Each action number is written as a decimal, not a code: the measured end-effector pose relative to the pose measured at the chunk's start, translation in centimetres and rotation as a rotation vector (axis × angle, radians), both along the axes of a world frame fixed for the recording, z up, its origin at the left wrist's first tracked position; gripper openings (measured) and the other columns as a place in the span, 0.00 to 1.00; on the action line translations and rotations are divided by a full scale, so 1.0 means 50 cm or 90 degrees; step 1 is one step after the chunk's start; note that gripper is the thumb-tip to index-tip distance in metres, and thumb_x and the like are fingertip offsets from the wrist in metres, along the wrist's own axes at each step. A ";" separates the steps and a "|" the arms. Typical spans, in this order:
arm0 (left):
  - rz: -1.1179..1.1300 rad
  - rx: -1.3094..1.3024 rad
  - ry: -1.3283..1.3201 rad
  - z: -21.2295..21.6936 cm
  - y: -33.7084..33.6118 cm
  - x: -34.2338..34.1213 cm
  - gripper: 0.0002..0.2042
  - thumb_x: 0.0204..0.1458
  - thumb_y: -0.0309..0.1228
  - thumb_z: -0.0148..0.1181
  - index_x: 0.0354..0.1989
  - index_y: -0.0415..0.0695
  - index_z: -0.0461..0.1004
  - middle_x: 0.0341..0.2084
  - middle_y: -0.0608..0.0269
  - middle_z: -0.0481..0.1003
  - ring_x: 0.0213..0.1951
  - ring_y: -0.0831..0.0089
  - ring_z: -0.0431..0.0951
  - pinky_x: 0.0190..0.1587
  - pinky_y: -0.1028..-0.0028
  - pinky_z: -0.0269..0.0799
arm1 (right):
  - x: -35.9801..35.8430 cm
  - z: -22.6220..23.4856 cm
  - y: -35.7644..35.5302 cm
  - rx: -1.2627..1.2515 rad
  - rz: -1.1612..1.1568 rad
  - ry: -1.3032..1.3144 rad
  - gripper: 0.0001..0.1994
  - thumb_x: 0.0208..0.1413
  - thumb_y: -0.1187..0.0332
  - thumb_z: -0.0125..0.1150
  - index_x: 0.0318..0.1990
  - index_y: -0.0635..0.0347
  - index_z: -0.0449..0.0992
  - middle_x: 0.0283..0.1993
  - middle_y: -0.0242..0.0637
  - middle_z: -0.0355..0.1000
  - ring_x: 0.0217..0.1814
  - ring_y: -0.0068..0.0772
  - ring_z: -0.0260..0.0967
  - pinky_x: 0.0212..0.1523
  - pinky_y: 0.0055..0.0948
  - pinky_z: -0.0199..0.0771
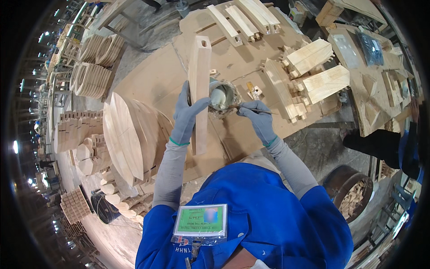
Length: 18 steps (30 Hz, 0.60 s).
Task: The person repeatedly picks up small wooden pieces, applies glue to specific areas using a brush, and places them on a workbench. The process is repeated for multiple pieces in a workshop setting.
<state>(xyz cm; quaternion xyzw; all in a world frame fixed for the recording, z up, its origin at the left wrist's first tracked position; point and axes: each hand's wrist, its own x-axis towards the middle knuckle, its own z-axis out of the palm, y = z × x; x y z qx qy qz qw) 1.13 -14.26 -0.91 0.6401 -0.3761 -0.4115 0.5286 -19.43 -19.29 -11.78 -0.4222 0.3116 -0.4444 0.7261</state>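
Left hand (189, 113): grey glove, wrapped round a long pale wooden rail with a round hole near its far end (199, 85), gripping it about midway, rail standing on edge and running away from the body.

Right hand (255, 115): grey glove too, pinched shut on a thin brush or stick (251, 107) (too slim to tell which), tip pointing at the pot.

Glue pot (222, 97): round metal tin with whitish stuff inside, crusty rim, sitting on the surface just right of the rail, between both hands.

Surface (156, 76): brown board top, dusty, carrying the lot.

Right of pot: small pale wooden offcuts (254, 91), then chunky light wooden blocks with finger-joint teeth (313, 71), piled loosely.

Far edge: several more slotted pale wooden rails (244, 20) lying side by side.

Left side: stack of big curved oval wooden panels (130, 134) leaning on edge, close to the left forearm.

Lower right: dark round bin full of wood scraps (351, 193) on the floor (well apart from the hands).

Clothing: blue work jacket, grey sleeves, a green badge card (200, 220) hanging at the chest.
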 end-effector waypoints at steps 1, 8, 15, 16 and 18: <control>-0.010 0.002 0.004 0.004 0.001 0.001 0.42 0.43 0.35 0.62 0.65 0.31 0.49 0.57 0.51 0.62 0.57 0.67 0.63 0.59 0.73 0.56 | -0.007 0.008 0.011 0.037 0.001 -0.018 0.07 0.52 0.79 0.60 0.39 0.69 0.74 0.37 0.41 0.75 0.40 0.28 0.74 0.43 0.24 0.76; 0.036 -0.033 0.040 0.058 0.065 0.020 0.48 0.40 0.36 0.65 0.67 0.32 0.43 0.61 0.49 0.59 0.59 0.65 0.62 0.59 0.72 0.59 | -0.034 0.077 0.036 0.231 -0.044 -0.160 0.05 0.56 0.78 0.54 0.39 0.69 0.70 0.39 0.45 0.73 0.39 0.33 0.74 0.43 0.29 0.79; -0.056 0.096 0.159 0.060 0.223 0.050 0.51 0.28 0.34 0.66 0.67 0.37 0.49 0.61 0.58 0.60 0.61 0.69 0.60 0.61 0.73 0.53 | -0.035 0.290 0.039 0.045 -0.062 -0.197 0.05 0.57 0.80 0.48 0.39 0.68 0.69 0.39 0.47 0.72 0.40 0.35 0.74 0.44 0.32 0.79; -0.074 0.091 0.175 0.062 0.235 0.042 0.51 0.27 0.34 0.66 0.67 0.36 0.49 0.61 0.58 0.60 0.61 0.69 0.59 0.62 0.73 0.52 | -0.034 0.311 0.045 0.008 -0.062 -0.201 0.05 0.57 0.80 0.48 0.39 0.68 0.69 0.39 0.47 0.72 0.41 0.35 0.74 0.44 0.32 0.79; -0.110 0.083 0.206 0.068 0.248 0.028 0.52 0.26 0.34 0.68 0.67 0.36 0.49 0.62 0.58 0.59 0.62 0.69 0.58 0.63 0.73 0.50 | -0.024 0.346 0.055 -0.063 -0.062 -0.209 0.04 0.56 0.81 0.48 0.39 0.67 0.68 0.40 0.47 0.72 0.41 0.36 0.75 0.44 0.33 0.80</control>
